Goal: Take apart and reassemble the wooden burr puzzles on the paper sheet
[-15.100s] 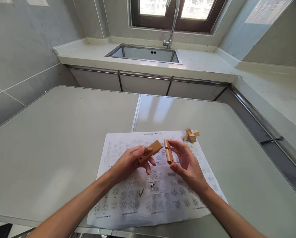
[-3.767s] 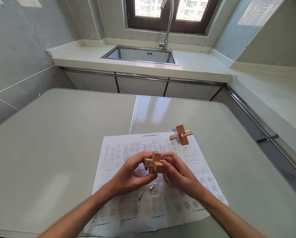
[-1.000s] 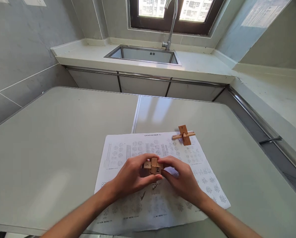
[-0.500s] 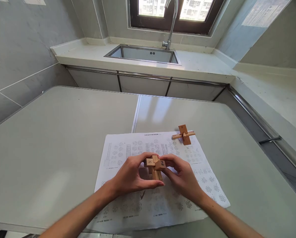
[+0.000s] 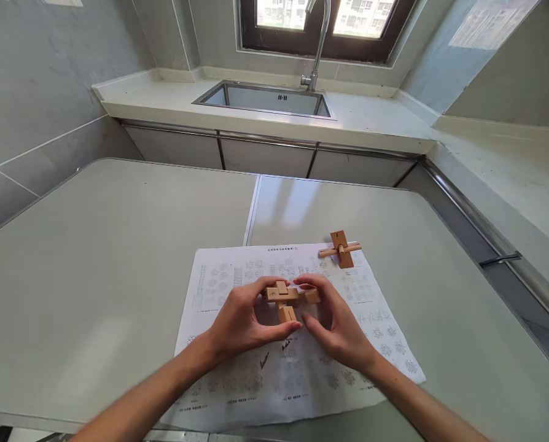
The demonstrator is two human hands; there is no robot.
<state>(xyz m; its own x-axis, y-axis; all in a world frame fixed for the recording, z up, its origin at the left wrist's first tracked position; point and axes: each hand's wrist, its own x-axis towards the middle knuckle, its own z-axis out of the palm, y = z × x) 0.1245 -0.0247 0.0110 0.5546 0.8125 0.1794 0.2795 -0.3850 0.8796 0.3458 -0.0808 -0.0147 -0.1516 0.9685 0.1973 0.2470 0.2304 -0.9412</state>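
Observation:
An interlocking wooden burr puzzle point(image 5: 280, 294) is held above the printed sheet point(image 5: 237, 393). My left hand point(image 5: 244, 316) grips it, fingers over the top and thumb along the lower block. One wooden puzzle piece point(image 5: 309, 297) juts out at the right side, within the curled fingers of my right hand point(image 5: 334, 319). The right thumb stands a little apart, below that piece. I cannot tell whether the piece still touches the rest of the puzzle. Some of the puzzle's left end is hidden by my left fingers.
Flat and rod-shaped wooden pieces point(image 5: 342, 249) form a cross on the sheet's far right corner. The sheet lies on a pale table point(image 5: 94, 258) with a seam. Beyond stand a counter point(image 5: 371, 116), a sink point(image 5: 265, 98) and a faucet point(image 5: 318, 55).
The piece at the right has shifted outward from the puzzle with my right hand. The puzzle has tilted in my left hand, and my right thumb has come away from it.

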